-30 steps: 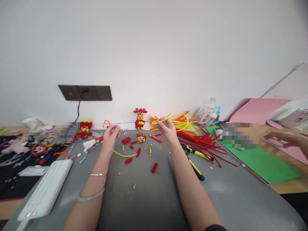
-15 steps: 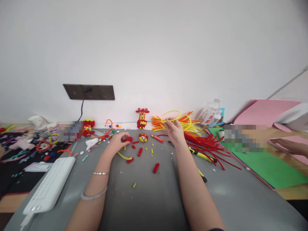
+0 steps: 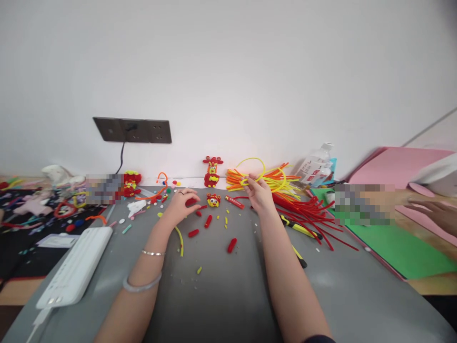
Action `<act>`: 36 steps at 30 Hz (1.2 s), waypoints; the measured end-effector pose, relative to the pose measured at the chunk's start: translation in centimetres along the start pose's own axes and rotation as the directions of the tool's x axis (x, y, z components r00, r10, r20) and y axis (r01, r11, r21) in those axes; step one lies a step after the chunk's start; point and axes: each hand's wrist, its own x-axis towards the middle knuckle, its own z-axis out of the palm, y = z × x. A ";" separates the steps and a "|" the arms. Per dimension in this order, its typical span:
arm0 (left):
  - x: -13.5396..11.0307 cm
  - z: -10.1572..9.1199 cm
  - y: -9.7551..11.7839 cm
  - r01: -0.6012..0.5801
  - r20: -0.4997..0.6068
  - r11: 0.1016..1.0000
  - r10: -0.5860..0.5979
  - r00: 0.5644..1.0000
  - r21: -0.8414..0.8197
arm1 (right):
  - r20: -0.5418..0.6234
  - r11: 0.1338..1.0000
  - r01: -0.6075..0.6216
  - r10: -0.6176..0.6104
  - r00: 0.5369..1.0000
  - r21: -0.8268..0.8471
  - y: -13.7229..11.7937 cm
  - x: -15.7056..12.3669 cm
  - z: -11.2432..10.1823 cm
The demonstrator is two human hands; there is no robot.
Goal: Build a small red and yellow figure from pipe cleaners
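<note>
My right hand [image 3: 257, 193] pinches a bent yellow pipe cleaner [image 3: 263, 164] whose loop rises above the fingers, in front of a bundle of orange and yellow pipe cleaners [image 3: 233, 177]. Over the grey table my left hand [image 3: 181, 206] curves with thumb and fingers apart, close around a red fuzzy piece [image 3: 192, 202]; contact with it is unclear. A yellow strip [image 3: 181, 245] lies below that hand. Several short red rolls, one of them a red roll [image 3: 193, 233], lie between my arms. A small yellow-and-red head [image 3: 213, 200] sits between the hands.
A red-and-yellow figure [image 3: 212, 172] stands against the wall. Red pipe cleaners [image 3: 310, 214], a yellow-black cutter [image 3: 302, 227] and a red-labelled stick [image 3: 234, 202] lie rightward. A white power strip [image 3: 76, 267] is at left. Another person's hand [image 3: 433, 214] rests at far right.
My left hand's fingers have spread a little and moved slightly up. The yellow strip now lies apart from the red roll, further left. My right hand stays at the bundle; its yellow loop stands higher.
</note>
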 end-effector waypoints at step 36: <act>-0.1 -1.3 -1.5 0.095 0.064 0.954 -0.118 0.991 0.285 | -0.035 0.997 -0.044 0.046 0.998 0.059 -0.6 -0.1 0.3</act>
